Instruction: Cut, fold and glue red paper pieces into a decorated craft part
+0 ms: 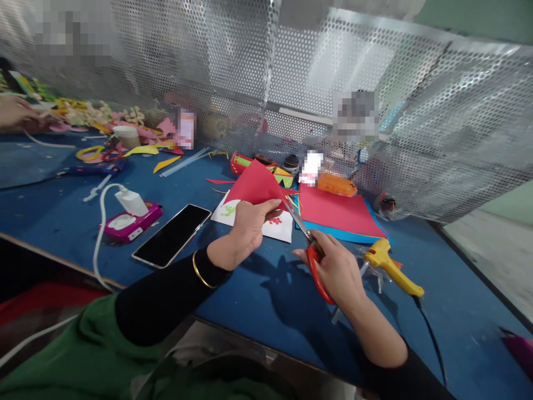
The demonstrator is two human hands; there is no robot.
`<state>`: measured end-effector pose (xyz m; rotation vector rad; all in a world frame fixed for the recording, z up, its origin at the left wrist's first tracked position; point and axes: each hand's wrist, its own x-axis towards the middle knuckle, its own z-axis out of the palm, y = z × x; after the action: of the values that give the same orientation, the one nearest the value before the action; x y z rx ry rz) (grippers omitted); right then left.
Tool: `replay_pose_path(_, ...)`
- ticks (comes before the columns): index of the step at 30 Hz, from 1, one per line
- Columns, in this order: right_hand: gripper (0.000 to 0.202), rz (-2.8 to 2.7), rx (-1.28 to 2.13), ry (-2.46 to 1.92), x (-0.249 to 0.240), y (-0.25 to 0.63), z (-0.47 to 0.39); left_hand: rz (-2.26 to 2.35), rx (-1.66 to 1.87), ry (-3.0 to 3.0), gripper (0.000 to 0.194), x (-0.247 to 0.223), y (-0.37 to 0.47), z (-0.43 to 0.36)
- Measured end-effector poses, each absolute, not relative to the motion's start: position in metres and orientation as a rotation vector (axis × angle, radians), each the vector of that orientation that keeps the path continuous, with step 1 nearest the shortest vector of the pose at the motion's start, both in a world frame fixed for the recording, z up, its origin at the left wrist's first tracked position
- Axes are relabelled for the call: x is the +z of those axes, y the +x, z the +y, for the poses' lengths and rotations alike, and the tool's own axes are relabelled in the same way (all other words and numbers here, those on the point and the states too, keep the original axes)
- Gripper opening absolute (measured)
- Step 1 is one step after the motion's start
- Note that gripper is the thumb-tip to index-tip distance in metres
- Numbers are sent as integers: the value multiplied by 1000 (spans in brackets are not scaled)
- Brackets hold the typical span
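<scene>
My left hand [245,225] pinches the lower edge of a red sheet [260,186], thumb on top, holding it tilted above the table. Scissors [313,261] with red handles are in my right hand [339,272], fingers through the loops. Their blades point up and left and meet the right edge of the red sheet; how far apart the blades are is hard to make out. Under the sheet lies a white paper [282,229] with green and red figures. To the right rests a stack of red sheets [337,208] over blue ones.
A yellow glue gun [391,264] with a black cord lies right of my right hand. On the left are a black-screened phone [172,236] and a purple power socket [131,222] with a white charger. A perforated screen [233,66] stands behind; another person's hand [19,114] shows far left.
</scene>
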<state>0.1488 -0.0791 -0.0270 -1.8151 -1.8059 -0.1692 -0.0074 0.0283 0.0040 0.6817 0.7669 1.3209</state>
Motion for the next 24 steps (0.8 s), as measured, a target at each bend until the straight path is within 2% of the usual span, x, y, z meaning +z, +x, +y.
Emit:
replay_pose_path(9, 49, -1755, -202, -1881, -26, 147, -79, 782, 1274, 617, 17, 2, -6, 29)
replay_pose_path(12, 47, -1662, -53, -1828, -26, 146, -79, 779, 1239, 602, 15, 1, -5, 28)
replay_pose_path(15, 42, -1476, 246, -1655, -28, 145, -77, 799, 1209, 632, 12, -3, -4, 26)
replay_pose_path(18, 42, -1270, 489, -1430, -31, 144, -75, 854, 1178, 729, 21, -12, 0, 20)
replay_pose_path(22, 52, -1101, 518, -1343, -30, 139, -72, 891, 1085, 850, 23, -23, 6, 9)
replay_pose_path(24, 50, -1065, 504, -1338, -28, 137, -72, 868, 1056, 894, 22, -26, 9, 4)
